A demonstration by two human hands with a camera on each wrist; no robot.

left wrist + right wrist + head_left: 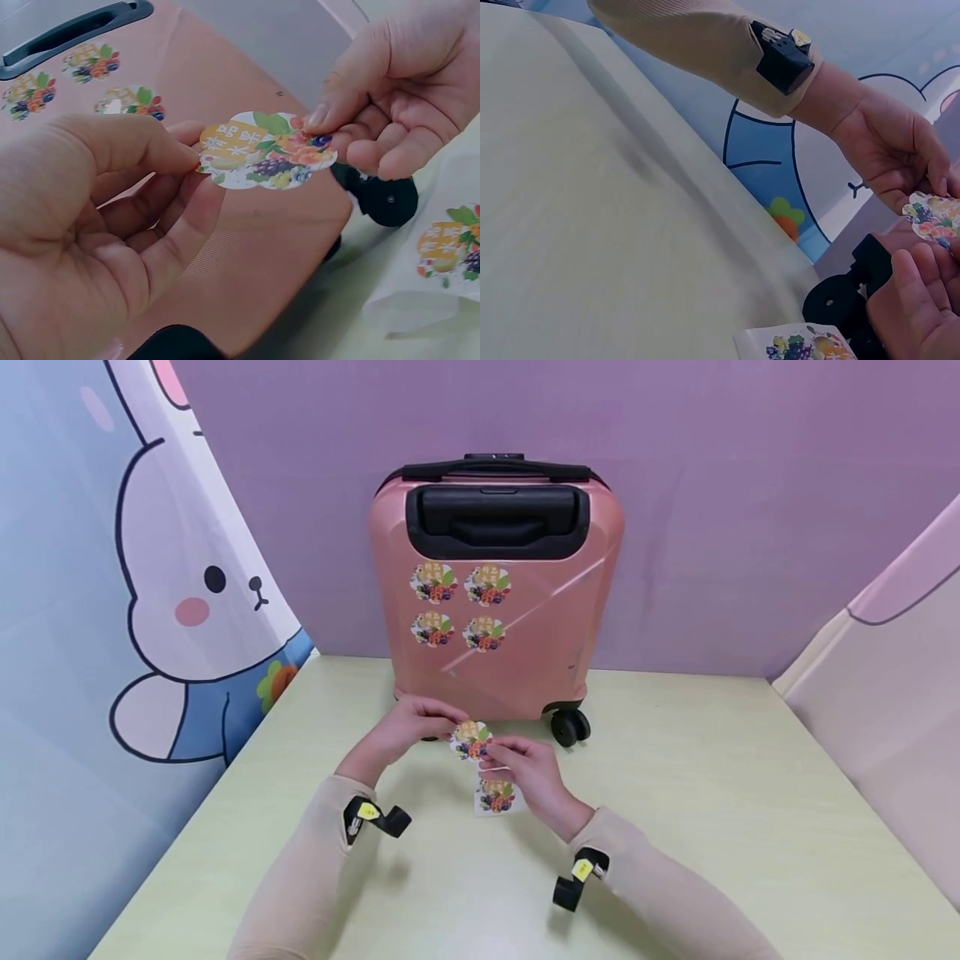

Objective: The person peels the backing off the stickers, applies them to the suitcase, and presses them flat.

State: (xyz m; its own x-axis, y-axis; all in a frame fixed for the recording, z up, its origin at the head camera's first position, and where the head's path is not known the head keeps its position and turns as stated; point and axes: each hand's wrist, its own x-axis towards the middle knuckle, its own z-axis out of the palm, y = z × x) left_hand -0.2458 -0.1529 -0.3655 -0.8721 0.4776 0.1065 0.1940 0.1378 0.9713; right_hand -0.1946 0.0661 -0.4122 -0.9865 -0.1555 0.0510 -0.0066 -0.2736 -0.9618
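Observation:
A scalloped fruit sticker (470, 741) with yellow lettering is stretched between both hands in front of a pink suitcase (540, 635). My left hand (411, 729) pinches its left edge between thumb and forefinger, seen close in the left wrist view. The right hand (531, 772) pinches the opposite edge (319, 139) with thumb and finger. Several matching stickers (487, 585) are on the suitcase's upper left, in two rows. Below the right hand is a white sheet (480, 810) bearing another fruit sticker (454, 247); whether that hand touches it, I cannot tell.
The suitcase stands upright on a pale table (712, 777), its black handle (498, 518) at the top and a black wheel (566, 727) at lower right. A purple backdrop (750, 510) hangs behind, a rabbit-print cloth (187, 527) at left. Each wrist wears a black camera strap.

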